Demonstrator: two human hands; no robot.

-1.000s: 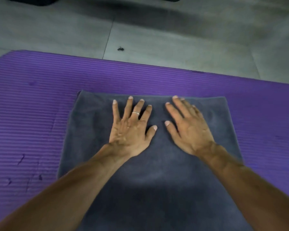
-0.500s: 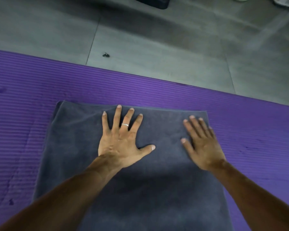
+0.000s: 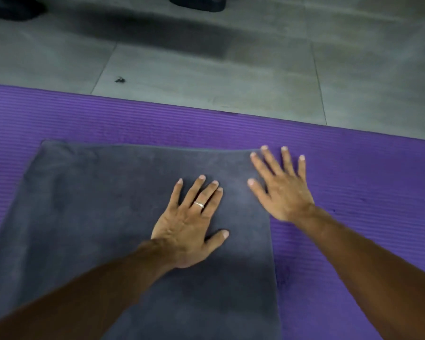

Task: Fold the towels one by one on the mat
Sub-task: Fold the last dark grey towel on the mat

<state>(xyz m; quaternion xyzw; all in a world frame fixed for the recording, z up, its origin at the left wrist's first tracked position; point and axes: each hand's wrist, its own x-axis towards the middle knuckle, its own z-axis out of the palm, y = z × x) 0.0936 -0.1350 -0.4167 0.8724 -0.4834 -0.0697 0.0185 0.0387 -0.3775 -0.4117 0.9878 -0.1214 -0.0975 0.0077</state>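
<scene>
**Both palms flat at the towel's right side**

No writing shows anywhere. The grey towel [image 3: 108, 217] lies flat on the purple mat [image 3: 353, 192], long axis seemingly running near to far. The left hand [image 3: 189, 227] presses it, fingers straight and spread. The right hand [image 3: 282, 190] has slid right since half a second ago, now straddling the towel's right edge, fingers splayed onto the mat.

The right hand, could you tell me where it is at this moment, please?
In the head view, the right hand lies spread at the towel's far right corner, overlapping the mat, right of the left hand.
</scene>
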